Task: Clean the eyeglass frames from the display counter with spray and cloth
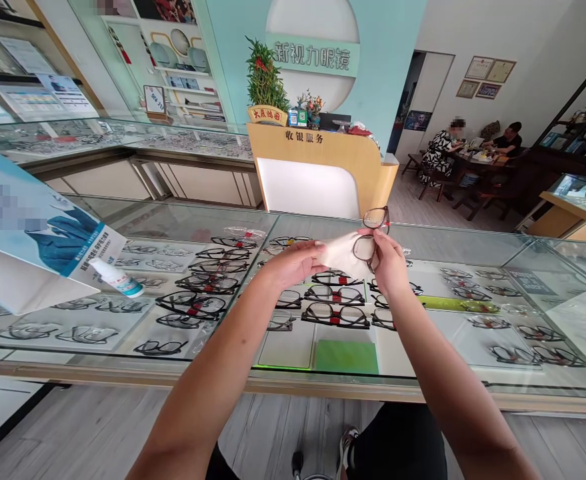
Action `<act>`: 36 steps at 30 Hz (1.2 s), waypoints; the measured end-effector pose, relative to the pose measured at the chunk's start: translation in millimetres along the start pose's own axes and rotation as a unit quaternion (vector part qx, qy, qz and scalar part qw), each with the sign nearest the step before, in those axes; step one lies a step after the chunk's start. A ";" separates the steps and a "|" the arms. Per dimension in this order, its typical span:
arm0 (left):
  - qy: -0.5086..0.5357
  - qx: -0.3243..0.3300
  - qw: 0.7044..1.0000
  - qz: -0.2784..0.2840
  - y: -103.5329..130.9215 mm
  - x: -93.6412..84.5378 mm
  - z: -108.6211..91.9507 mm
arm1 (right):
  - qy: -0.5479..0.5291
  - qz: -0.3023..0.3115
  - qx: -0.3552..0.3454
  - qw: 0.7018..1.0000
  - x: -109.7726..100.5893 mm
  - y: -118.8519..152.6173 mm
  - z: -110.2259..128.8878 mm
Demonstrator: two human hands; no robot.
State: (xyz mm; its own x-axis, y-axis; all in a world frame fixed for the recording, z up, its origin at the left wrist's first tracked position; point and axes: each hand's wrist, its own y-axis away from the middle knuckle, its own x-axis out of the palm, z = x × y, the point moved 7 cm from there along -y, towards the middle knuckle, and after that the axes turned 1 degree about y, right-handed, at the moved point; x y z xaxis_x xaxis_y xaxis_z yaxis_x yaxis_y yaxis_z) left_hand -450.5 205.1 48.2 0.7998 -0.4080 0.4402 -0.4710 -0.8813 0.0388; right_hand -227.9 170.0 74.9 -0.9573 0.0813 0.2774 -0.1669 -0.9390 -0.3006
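Above the glass display case (283, 360), my left hand (297, 263) pinches the left end of a white cloth (341, 255). My right hand (390, 263) holds a pair of dark-rimmed glasses (375, 217) by the frame, turned nearly upright. The right end of the cloth lies against the lower lens, close to my right fingers. A small red mark shows on the frame. Under the glass, rows of dark-framed glasses (335, 315) lie below both hands.
A white bottle with a teal base (117, 277) stands tilted in view on the case at left, beside a large blue cardboard display (37, 233). A wooden counter (317, 143) is beyond. Two people sit at a table (483, 157) at the back right.
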 end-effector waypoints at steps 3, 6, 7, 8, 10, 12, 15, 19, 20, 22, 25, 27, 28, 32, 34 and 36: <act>0.008 0.054 0.998 -0.005 0.7 2.4 -9.9 | 0.013 0.010 -0.004 1.000 4.1 1.0 -2.0; 0.020 0.067 0.998 -0.005 3.8 6.2 -15.7 | 0.020 0.035 -0.005 0.999 9.6 2.5 -3.5; 0.024 0.070 0.997 -0.009 5.0 6.8 -17.4 | 0.031 0.036 -0.010 0.999 9.9 2.8 -2.1; 0.026 0.074 0.997 -0.015 6.0 6.9 -19.1 | 0.049 0.029 -0.024 0.998 8.6 3.1 1.0; 0.024 0.090 0.995 -0.027 7.2 6.2 -22.9 | 0.104 -0.002 -0.073 0.992 3.7 4.4 12.3; 0.021 0.114 0.993 -0.034 7.2 5.0 -26.7 | 0.148 -0.004 -0.119 0.982 3.9 7.7 23.2; 0.015 0.146 0.988 -0.037 6.6 4.2 -30.0 | 0.152 0.100 -0.102 0.978 21.5 15.3 22.1; -0.013 0.161 0.986 -0.042 8.1 7.4 -29.4 | 0.161 0.212 -0.071 0.961 46.6 30.9 12.3; -0.018 0.160 0.986 -0.046 8.9 8.3 -28.9 | 0.165 0.221 -0.072 0.959 49.8 33.5 11.2; -0.027 0.157 0.986 -0.053 10.8 10.2 -28.6 | 0.169 0.229 -0.069 0.956 52.8 36.2 9.5; -0.051 0.159 0.985 -0.050 12.9 13.5 -29.7 | 0.179 0.231 -0.068 0.954 52.8 36.5 8.7; -0.075 0.162 0.983 -0.043 13.6 14.9 -30.6 | 0.181 0.235 -0.073 0.952 53.4 36.3 9.0; -0.088 0.163 0.982 -0.037 13.7 15.7 -30.8 | 0.181 0.239 -0.075 0.951 54.0 36.3 8.9; -0.120 0.173 0.978 0.008 13.5 21.0 -31.5 | 0.176 0.243 -0.060 0.952 55.0 36.0 5.5; -0.125 0.179 0.976 0.023 14.0 23.2 -32.4 | 0.173 0.239 -0.051 0.954 54.3 35.3 4.0; -0.154 0.198 0.968 0.017 16.0 24.4 -35.1 | 0.169 0.237 -0.047 0.955 53.9 34.8 3.3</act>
State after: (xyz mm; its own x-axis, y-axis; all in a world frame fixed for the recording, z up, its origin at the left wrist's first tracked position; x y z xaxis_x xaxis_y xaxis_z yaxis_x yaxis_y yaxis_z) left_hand -451.6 189.4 91.1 0.8878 -0.4367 0.1455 -0.3681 -0.8633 -0.3452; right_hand -284.5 140.6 82.4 -0.9493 -0.2285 -0.2161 0.2999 -0.8644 -0.4036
